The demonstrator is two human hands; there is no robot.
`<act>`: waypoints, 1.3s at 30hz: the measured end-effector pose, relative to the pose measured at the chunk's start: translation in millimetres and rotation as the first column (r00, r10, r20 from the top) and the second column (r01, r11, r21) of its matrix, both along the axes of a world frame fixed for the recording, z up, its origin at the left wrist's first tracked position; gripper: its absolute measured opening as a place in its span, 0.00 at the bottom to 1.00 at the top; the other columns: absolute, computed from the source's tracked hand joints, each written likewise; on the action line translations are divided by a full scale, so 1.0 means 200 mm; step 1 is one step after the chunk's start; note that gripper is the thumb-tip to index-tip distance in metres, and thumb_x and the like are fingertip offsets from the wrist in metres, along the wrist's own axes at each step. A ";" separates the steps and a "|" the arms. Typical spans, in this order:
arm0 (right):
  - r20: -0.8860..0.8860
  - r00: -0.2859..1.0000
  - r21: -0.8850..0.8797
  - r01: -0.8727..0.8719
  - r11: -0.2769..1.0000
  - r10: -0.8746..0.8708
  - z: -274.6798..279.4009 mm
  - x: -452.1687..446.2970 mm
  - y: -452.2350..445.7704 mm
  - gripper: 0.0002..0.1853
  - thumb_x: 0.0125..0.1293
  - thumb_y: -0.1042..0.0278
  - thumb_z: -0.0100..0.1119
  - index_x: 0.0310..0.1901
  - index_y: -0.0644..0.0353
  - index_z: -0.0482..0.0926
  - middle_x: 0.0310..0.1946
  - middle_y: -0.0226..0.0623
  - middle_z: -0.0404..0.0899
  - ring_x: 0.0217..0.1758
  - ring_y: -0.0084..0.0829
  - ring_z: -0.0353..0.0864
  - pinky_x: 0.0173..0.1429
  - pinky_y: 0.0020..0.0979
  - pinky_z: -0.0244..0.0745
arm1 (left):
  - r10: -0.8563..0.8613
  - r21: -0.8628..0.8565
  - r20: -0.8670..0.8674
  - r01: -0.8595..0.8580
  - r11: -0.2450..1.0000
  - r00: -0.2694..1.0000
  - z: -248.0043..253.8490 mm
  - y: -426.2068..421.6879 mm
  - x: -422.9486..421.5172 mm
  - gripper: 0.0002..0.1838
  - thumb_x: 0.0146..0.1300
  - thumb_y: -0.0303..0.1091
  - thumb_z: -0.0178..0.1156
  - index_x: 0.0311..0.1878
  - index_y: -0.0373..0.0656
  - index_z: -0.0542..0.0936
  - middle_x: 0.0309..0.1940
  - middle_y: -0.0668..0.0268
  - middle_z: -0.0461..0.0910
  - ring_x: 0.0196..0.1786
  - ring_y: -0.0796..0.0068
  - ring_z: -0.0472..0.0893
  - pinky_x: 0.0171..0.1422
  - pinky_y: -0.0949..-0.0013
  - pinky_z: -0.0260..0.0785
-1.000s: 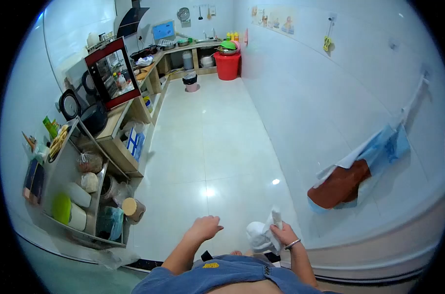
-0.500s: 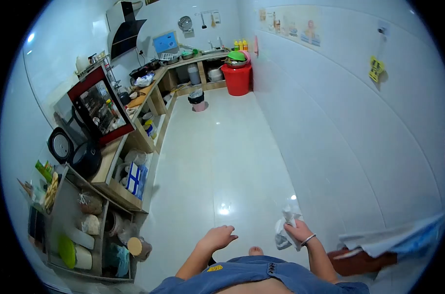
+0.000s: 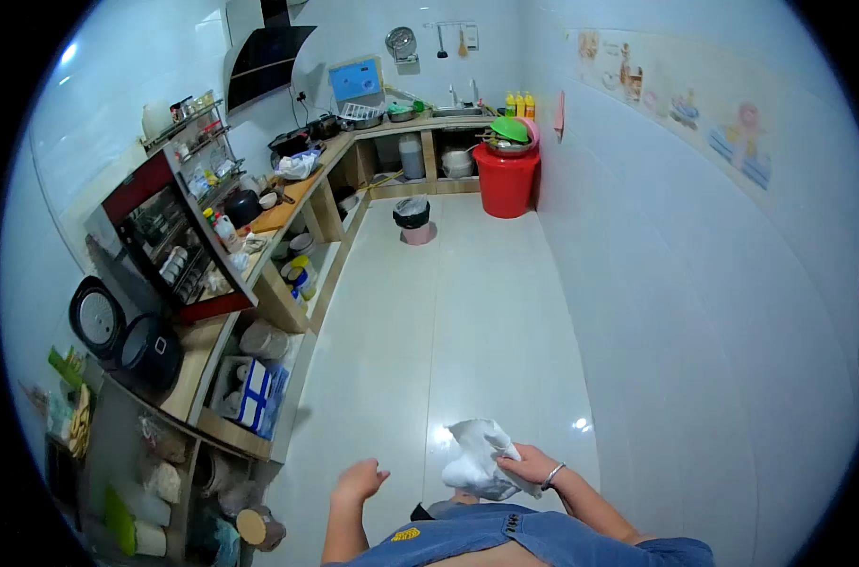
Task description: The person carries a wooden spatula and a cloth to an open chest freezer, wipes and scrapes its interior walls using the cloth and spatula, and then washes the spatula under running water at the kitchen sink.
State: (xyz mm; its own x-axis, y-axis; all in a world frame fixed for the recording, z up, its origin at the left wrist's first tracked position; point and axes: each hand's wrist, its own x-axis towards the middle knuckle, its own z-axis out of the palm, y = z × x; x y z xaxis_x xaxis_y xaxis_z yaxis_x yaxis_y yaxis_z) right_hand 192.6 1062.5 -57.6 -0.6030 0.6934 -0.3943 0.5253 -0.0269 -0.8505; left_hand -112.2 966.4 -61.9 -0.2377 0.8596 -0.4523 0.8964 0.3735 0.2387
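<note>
My right hand [image 3: 532,465], with a bracelet on its wrist, grips a crumpled white plastic bag [image 3: 481,463]. The bag hangs in front of my waist, over the pale floor, and any contents are hidden. My left hand [image 3: 361,479] is held in the air to the left of the bag, apart from it. Its fingers are loosely bent and nothing shows in them.
Along the left runs a counter with a rice cooker [image 3: 149,352], lid up, and a red-framed cabinet [image 3: 179,236]. A lined trash bin [image 3: 414,222] and a red bucket [image 3: 507,180] stand on the floor ahead. A tiled wall [image 3: 694,312] borders the right side.
My right hand has brought the white bag leftward, in front of my body, and the bag looks more spread out. My left hand has moved left and lower. The view has come forward and turned.
</note>
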 end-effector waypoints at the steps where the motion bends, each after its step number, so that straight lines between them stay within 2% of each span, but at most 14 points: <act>1: 0.014 1.000 -0.005 -0.001 1.000 0.001 0.03 -0.02 0.12 0.18 0.56 0.57 0.50 0.43 0.62 0.70 0.35 0.36 0.74 0.38 0.26 0.71 0.43 0.27 0.66 | -0.004 0.041 -0.019 0.005 0.999 1.000 0.00 0.12 -0.02 0.18 0.55 0.46 0.49 0.38 0.39 0.72 0.37 0.53 0.74 0.42 0.55 0.73 0.43 0.58 0.65; 4: -0.019 0.999 -0.007 -0.042 0.999 0.041 0.13 -0.09 0.45 0.18 0.56 0.58 0.50 0.43 0.62 0.70 0.35 0.36 0.74 0.38 0.25 0.71 0.43 0.27 0.67 | -0.049 0.211 0.067 0.034 0.977 0.997 0.14 0.60 -0.03 0.17 0.55 0.45 0.49 0.39 0.40 0.71 0.37 0.54 0.74 0.42 0.55 0.72 0.43 0.58 0.65; 8: -0.042 0.980 -0.043 0.191 0.981 -0.193 0.12 -0.03 0.90 0.17 0.55 0.59 0.50 0.43 0.62 0.70 0.35 0.38 0.74 0.39 0.27 0.72 0.44 0.28 0.67 | -0.203 0.145 0.021 0.198 0.969 0.979 0.24 1.17 0.03 0.17 0.56 0.45 0.49 0.40 0.40 0.71 0.38 0.54 0.73 0.42 0.55 0.72 0.43 0.59 0.66; 10: -0.022 0.970 -0.038 0.242 0.969 -0.243 0.10 -0.01 1.16 0.17 0.55 0.60 0.50 0.42 0.62 0.71 0.36 0.40 0.74 0.39 0.28 0.72 0.44 0.29 0.67 | -0.377 0.220 0.204 0.333 0.917 0.903 0.23 1.45 0.03 0.20 0.56 0.45 0.49 0.45 0.40 0.70 0.40 0.54 0.73 0.44 0.56 0.72 0.46 0.61 0.65; 12: 0.008 0.946 0.041 0.325 0.945 -0.325 0.14 -0.01 1.42 0.16 0.55 0.60 0.50 0.40 0.63 0.71 0.36 0.40 0.74 0.39 0.28 0.72 0.44 0.28 0.67 | -0.373 0.219 0.247 0.323 0.921 0.894 0.26 1.72 0.00 0.20 0.56 0.45 0.49 0.44 0.40 0.70 0.40 0.55 0.73 0.43 0.56 0.72 0.45 0.61 0.65; 15: 0.091 0.965 0.127 0.233 0.964 -0.245 0.22 -0.11 1.87 0.16 0.55 0.60 0.50 0.40 0.64 0.71 0.35 0.40 0.74 0.39 0.29 0.72 0.44 0.29 0.66 | -0.383 0.235 0.224 0.332 0.914 0.896 0.26 2.10 -0.09 0.19 0.56 0.45 0.48 0.42 0.39 0.70 0.38 0.55 0.73 0.41 0.55 0.72 0.43 0.59 0.65; 17: 0.136 0.964 0.162 0.205 0.965 -0.228 0.18 -0.16 2.14 0.17 0.55 0.59 0.49 0.40 0.64 0.70 0.35 0.43 0.74 0.39 0.33 0.72 0.45 0.30 0.65 | -0.285 -0.005 0.096 0.287 0.958 0.954 0.22 2.32 -0.11 0.18 0.56 0.45 0.48 0.42 0.39 0.69 0.38 0.55 0.73 0.42 0.55 0.72 0.43 0.59 0.65; 18: 0.127 0.979 0.142 0.144 0.979 -0.163 0.13 -0.25 2.25 0.17 0.55 0.58 0.49 0.41 0.64 0.70 0.36 0.45 0.73 0.40 0.35 0.72 0.45 0.31 0.65 | -0.279 -0.028 0.087 0.283 0.959 0.956 0.17 2.39 -0.17 0.18 0.56 0.45 0.48 0.42 0.39 0.69 0.38 0.55 0.73 0.42 0.55 0.72 0.43 0.59 0.65; 20: 0.137 0.990 0.125 0.028 0.992 -0.046 0.14 -0.38 2.50 0.19 0.56 0.57 0.48 0.42 0.63 0.69 0.38 0.47 0.73 0.41 0.41 0.72 0.46 0.32 0.65 | -0.232 0.191 0.279 0.183 0.964 0.932 0.12 2.56 -0.25 0.18 0.56 0.45 0.47 0.40 0.39 0.70 0.38 0.55 0.73 0.42 0.56 0.72 0.43 0.59 0.65; 23: 0.112 0.991 0.139 -0.084 0.987 0.069 0.09 -0.62 2.86 0.19 0.56 0.56 0.47 0.43 0.63 0.68 0.38 0.47 0.73 0.41 0.41 0.72 0.47 0.32 0.65 | -0.183 0.197 0.265 0.132 0.971 0.947 0.04 2.79 -0.42 0.20 0.56 0.45 0.49 0.44 0.38 0.70 0.39 0.52 0.73 0.42 0.54 0.72 0.45 0.60 0.64; 27: 0.056 0.968 0.091 -0.248 0.964 0.244 0.14 -0.96 3.30 0.20 0.56 0.55 0.47 0.44 0.62 0.68 0.38 0.48 0.73 0.42 0.42 0.72 0.47 0.33 0.65 | -0.003 -0.008 0.183 0.005 1.000 0.983 0.01 3.10 -0.68 0.20 0.54 0.46 0.50 0.41 0.38 0.72 0.38 0.52 0.73 0.44 0.54 0.72 0.46 0.60 0.64; 32: 0.073 0.945 0.071 -0.323 0.944 0.318 0.01 -1.25 3.83 0.21 0.57 0.55 0.46 0.47 0.62 0.68 0.38 0.45 0.73 0.43 0.35 0.71 0.49 0.30 0.64 | -0.011 -0.053 0.129 0.018 0.998 0.992 -0.02 3.70 -1.05 0.16 0.55 0.44 0.50 0.38 0.40 0.71 0.38 0.53 0.73 0.43 0.55 0.72 0.44 0.58 0.65; 35: 0.093 0.968 -0.028 -0.229 0.973 0.231 -0.03 -1.36 4.13 0.20 0.58 0.55 0.46 0.47 0.61 0.68 0.39 0.44 0.73 0.42 0.35 0.71 0.48 0.30 0.64 | -0.058 -0.003 0.069 0.058 0.998 0.996 -0.07 4.14 -1.22 0.15 0.54 0.42 0.50 0.38 0.40 0.71 0.37 0.52 0.73 0.42 0.55 0.73 0.44 0.57 0.65; 39: 0.057 0.991 0.088 -0.125 0.988 0.121 0.08 -1.44 4.52 0.21 0.58 0.55 0.46 0.47 0.62 0.68 0.38 0.44 0.73 0.42 0.34 0.71 0.48 0.31 0.64 | -0.199 0.149 0.033 0.192 0.970 0.979 0.17 4.77 -1.31 0.14 0.55 0.40 0.49 0.37 0.39 0.70 0.36 0.53 0.73 0.42 0.55 0.73 0.43 0.56 0.65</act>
State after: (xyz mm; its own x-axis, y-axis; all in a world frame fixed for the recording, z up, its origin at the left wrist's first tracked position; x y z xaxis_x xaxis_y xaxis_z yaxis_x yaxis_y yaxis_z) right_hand -95.4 1967.1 -42.1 -0.6666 0.6496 -0.3656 0.5628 0.1170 -0.8182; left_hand -374.6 1920.3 -27.5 -0.0398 0.9441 -0.3271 0.9352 0.1505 0.3206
